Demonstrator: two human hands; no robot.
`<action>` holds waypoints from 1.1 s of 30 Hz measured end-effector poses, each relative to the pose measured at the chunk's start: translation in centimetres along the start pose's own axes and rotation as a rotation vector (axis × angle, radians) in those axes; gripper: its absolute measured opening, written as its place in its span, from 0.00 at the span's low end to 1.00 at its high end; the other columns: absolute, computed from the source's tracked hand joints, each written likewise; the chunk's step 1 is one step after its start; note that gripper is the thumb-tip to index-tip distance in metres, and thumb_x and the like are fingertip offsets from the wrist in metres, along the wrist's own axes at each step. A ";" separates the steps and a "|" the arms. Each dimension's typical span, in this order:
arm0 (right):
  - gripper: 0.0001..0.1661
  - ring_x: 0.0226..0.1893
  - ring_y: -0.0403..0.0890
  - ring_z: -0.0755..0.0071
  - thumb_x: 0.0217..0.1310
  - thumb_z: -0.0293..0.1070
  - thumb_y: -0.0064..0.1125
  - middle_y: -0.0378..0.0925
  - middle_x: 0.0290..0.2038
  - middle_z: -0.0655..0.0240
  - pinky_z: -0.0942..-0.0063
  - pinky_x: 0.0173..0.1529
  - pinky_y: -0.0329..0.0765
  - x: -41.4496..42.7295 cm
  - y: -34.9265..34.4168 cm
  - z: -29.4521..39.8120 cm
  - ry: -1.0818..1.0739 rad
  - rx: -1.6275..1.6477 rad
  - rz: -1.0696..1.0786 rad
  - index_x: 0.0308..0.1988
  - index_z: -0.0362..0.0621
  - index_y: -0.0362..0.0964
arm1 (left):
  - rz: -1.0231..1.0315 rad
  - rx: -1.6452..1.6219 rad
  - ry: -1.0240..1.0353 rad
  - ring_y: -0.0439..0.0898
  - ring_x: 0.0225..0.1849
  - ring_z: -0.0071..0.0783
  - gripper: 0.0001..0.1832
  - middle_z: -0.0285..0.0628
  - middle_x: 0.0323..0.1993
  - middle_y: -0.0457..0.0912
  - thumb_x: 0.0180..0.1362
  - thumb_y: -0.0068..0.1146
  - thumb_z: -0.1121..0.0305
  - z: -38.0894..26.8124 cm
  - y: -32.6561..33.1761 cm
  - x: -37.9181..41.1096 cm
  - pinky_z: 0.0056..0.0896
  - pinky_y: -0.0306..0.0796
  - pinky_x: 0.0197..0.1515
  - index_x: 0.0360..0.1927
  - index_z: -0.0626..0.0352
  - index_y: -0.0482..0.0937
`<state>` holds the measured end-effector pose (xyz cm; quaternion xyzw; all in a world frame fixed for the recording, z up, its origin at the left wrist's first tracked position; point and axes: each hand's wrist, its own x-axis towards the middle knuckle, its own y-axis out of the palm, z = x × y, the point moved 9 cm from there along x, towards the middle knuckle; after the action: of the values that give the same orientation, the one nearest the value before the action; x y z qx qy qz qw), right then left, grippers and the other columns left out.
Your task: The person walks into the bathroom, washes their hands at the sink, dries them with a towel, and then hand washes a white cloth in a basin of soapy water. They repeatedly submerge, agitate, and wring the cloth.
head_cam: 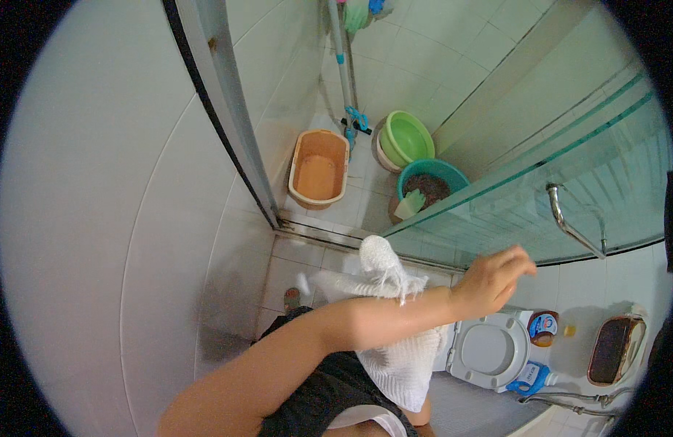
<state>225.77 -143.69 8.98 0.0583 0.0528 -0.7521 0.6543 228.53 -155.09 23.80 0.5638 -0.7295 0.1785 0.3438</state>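
Observation:
My left hand (492, 281) is raised at the right of centre, over the floor near the foot of the glass shower door. Its fingers are loosely bent, and nothing shows in it. A white ribbed cloth with a frayed edge (396, 366) hangs below and behind my left forearm, and a bunched part of it sticks up beyond the arm. My right hand is out of sight; some skin shows at the cloth's lower edge. Past my left hand is a glass door (511, 218) with a bent metal handle (568, 226).
Behind the door track stand an orange tub (318, 169), a light green basin (406, 139) and a teal basin (443, 170) with dark contents and a pale green glove (412, 205). Long poles (342, 71) lean there. At the right are a white toilet (489, 349), a blue bottle (528, 378) and hoses.

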 end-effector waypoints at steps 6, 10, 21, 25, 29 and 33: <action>0.25 0.52 0.64 0.65 0.51 0.43 0.47 0.64 0.50 0.61 0.65 0.55 0.58 1.9 -4.6 1.4 -0.043 0.124 -0.257 0.48 0.42 0.62 | 0.061 -0.460 -0.366 0.59 0.57 0.36 0.23 0.46 0.55 0.57 0.50 0.45 0.71 3.3 -0.5 -5.3 0.31 0.56 0.55 0.52 0.58 0.61; 0.24 0.52 0.64 0.65 0.51 0.42 0.48 0.64 0.49 0.61 0.64 0.55 0.58 4.2 -3.8 3.0 -0.107 0.009 -0.282 0.47 0.42 0.63 | -0.127 -1.609 -0.765 0.50 0.62 0.31 0.29 0.43 0.61 0.50 0.57 0.36 0.58 4.3 3.1 -9.9 0.30 0.43 0.62 0.60 0.58 0.49; 0.23 0.51 0.64 0.64 0.49 0.40 0.50 0.64 0.49 0.61 0.63 0.55 0.58 6.3 -1.1 4.4 -0.164 -0.133 -0.217 0.45 0.42 0.65 | -0.025 -0.898 -0.992 0.62 0.55 0.32 0.24 0.46 0.55 0.61 0.58 0.35 0.72 6.4 3.3 -12.8 0.27 0.53 0.58 0.58 0.65 0.52; 0.22 0.51 0.65 0.64 0.49 0.40 0.51 0.65 0.49 0.61 0.63 0.55 0.58 6.3 -1.5 4.5 -0.146 -0.104 -0.218 0.45 0.42 0.65 | 0.284 -0.192 -0.798 0.58 0.58 0.37 0.27 0.49 0.58 0.57 0.58 0.36 0.70 6.4 3.2 -13.5 0.28 0.50 0.59 0.60 0.65 0.47; 0.21 0.51 0.65 0.64 0.48 0.39 0.52 0.65 0.49 0.61 0.62 0.55 0.58 5.9 -3.5 5.7 -0.153 -0.116 -0.258 0.44 0.42 0.66 | 0.253 -0.025 -0.328 0.55 0.60 0.39 0.28 0.49 0.60 0.50 0.59 0.36 0.64 3.7 2.9 -10.6 0.31 0.51 0.58 0.60 0.64 0.45; 0.21 0.50 0.65 0.64 0.48 0.38 0.52 0.65 0.48 0.61 0.62 0.55 0.58 5.8 -1.7 9.0 -0.173 -1.022 -0.204 0.43 0.42 0.67 | -0.409 -1.078 -0.923 0.58 0.58 0.36 0.28 0.44 0.58 0.55 0.59 0.33 0.54 8.8 -1.1 -12.2 0.30 0.51 0.58 0.58 0.60 0.51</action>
<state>223.16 -150.58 16.99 -0.3359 0.3641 -0.6924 0.5246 228.50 -152.57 8.96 0.4592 -0.6667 -0.5276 0.2576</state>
